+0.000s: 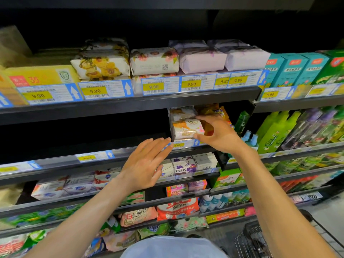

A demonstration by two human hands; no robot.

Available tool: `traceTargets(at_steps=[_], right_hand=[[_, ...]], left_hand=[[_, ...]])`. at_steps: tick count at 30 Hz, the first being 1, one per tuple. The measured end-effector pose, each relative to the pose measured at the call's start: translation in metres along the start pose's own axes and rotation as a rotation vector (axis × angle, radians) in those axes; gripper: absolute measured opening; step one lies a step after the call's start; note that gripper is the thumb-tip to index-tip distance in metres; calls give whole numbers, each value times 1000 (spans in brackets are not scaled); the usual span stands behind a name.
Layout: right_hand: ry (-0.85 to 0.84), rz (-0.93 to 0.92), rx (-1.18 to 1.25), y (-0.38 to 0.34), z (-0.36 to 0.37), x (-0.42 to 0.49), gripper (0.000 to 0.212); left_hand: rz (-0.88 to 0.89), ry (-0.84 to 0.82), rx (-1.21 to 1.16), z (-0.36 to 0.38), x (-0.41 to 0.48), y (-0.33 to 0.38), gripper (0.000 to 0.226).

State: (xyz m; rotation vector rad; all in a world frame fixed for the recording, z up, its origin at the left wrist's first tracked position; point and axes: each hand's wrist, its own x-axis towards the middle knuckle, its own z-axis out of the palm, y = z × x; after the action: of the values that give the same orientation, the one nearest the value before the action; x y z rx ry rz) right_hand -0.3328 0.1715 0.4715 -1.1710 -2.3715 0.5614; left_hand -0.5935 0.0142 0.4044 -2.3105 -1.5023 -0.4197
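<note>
Nearest the lens, at the bottom edge, is a pale blue garment (173, 246) on the person's torso. A dark wire basket (249, 239) sits just to its right, presumably kept close to receive goods. Both forearms extend up towards the second shelf. The item in hand is an orange-and-white wrapped soap pack (184, 130). It lies at the front of that shelf, directly behind a yellow price label (178, 145) on the shelf rail (130, 151). A similar pack (183, 112) is stacked on top of it, and orange packets (214, 110) stand just to the right. The right hand (221, 135) takes the pack by its right end. Its fingers (203, 118) curl over the upper edge and the thumb (198, 136) bears on the lower corner, a pinch apparently chosen because only that end is accessible. The left hand (147, 162) is flat, palm away from the camera. Its fingers (160, 144) are straight and close together, with the tips at the rail just left of the pack. Contact with the rail cannot be confirmed. In my judgement this hand is positioned to steady or square the stack while the right hand works the pack. Wrapped bars (154, 61) fill the shelf above, and green bottles (273, 131) stand well to the right.
</note>
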Motion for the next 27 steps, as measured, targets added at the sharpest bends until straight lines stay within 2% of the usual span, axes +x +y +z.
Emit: traceTargets(at_steps=[5, 11, 15, 19, 23, 27], right_hand=[[40, 3, -61, -1, 5, -4, 72], [57, 31, -22, -1, 4, -9, 71], [216, -15, 32, -2, 12, -33, 65], [414, 36, -82, -8, 26, -75, 56], [525, 182, -185, -7, 56, -131, 56], [458, 416, -237, 5, 81, -193, 62]], left_hand=[[-20, -10, -8, 2, 0, 2, 70], [-30, -31, -43, -2, 0, 2, 70], [-46, -30, -84, -9, 1, 8, 68], [-41, 24, -107, -17, -2, 18, 65], [-55, 139, -245, -13, -4, 28, 62], [-33, 103, -390, 0, 3, 45, 62]])
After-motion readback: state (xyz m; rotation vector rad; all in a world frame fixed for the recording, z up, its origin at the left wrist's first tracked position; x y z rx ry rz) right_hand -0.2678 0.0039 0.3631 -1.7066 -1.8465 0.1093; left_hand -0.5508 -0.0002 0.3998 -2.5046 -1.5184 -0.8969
